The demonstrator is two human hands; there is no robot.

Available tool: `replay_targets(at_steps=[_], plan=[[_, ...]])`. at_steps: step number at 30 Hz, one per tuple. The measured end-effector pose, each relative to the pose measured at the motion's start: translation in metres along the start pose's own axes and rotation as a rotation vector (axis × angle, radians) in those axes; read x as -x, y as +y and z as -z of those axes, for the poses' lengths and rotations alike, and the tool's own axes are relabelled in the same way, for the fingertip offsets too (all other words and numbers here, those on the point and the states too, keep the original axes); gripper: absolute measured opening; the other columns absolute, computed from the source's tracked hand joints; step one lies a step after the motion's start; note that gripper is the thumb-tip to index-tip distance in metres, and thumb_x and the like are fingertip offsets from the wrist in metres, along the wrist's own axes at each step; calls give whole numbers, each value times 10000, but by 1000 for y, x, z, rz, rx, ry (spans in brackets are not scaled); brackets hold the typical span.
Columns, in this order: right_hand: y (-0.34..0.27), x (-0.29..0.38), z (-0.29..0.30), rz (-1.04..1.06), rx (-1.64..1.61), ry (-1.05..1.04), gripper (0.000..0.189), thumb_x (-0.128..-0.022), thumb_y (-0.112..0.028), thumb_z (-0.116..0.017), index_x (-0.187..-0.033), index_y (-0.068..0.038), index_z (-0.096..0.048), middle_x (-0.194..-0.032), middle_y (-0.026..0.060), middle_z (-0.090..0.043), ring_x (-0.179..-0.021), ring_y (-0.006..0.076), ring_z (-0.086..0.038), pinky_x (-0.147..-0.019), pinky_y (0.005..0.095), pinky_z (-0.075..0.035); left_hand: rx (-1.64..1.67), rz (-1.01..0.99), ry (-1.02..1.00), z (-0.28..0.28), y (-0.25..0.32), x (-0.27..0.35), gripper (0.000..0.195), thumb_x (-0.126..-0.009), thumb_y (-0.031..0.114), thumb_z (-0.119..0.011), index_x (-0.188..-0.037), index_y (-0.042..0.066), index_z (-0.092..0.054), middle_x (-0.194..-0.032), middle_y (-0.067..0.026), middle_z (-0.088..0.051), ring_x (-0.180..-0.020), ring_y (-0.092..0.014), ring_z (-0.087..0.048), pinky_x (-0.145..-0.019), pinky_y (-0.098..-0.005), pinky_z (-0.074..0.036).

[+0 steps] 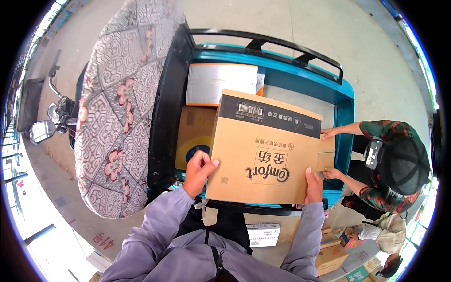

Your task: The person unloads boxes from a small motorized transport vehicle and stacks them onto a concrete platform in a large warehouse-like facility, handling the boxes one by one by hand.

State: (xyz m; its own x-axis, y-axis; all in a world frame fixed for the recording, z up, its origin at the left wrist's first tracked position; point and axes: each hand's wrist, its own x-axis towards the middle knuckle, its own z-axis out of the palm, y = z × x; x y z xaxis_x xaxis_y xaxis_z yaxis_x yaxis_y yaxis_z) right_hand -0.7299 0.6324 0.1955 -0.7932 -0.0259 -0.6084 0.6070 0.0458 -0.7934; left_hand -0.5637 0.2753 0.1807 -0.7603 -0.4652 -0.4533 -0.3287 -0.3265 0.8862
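Observation:
A brown cardboard Comfort carton (264, 151), its print upside down to me, is held between my two hands above the teal cargo bed (343, 95) of a small vehicle. My left hand (201, 172) grips its left edge, thumb on the top face. At the lower right edge, my right hand (313, 185) holds it with the thumb on top. Beneath and beyond it in the bed lie a white box with orange edges (220, 84) and a brown carton with a yellow and blue print (193, 123). The undersides of the held carton and most of my fingers are hidden.
A black rail (267, 36) edges the bed; a seat with a floral cover (123, 105) stands left. At right, a co-worker in a black cap (405, 165) has both hands on another carton (326, 151). Further cartons (331, 259) and another person (389, 234) are lower right; a white box (263, 235) lies below.

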Motion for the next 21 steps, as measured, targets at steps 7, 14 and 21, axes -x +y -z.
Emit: replay_targets(at_steps=[7,14,21], plan=[[-16,57,-3,103,-74,-32,305,-1021,-218,-607,-1205,24,-628,-1131,80,-683,-991,135,-625,-869,284,-503,-33,-213,-57,12,91,67,221,-878,63,-702,-890,81,-482,-823,35,-473,-769,-49,-450,-704,-222,-389],[-43,131,-1,211,-41,-168,252,-989,-210,-643,-1107,12,-632,-1040,40,-674,-947,89,-588,-841,272,-484,-44,-347,-111,44,136,114,558,-864,48,-680,-1401,-26,-547,-881,56,-482,-807,-39,-467,-754,-195,-405],[-83,273,-6,538,-47,-228,721,-917,-472,-672,-1367,66,-507,-1297,102,-594,-1236,183,-550,-1066,315,-402,133,-405,-211,73,201,160,564,-879,96,-672,-1404,-64,-541,-920,23,-499,-854,-66,-525,-809,-206,-451]])
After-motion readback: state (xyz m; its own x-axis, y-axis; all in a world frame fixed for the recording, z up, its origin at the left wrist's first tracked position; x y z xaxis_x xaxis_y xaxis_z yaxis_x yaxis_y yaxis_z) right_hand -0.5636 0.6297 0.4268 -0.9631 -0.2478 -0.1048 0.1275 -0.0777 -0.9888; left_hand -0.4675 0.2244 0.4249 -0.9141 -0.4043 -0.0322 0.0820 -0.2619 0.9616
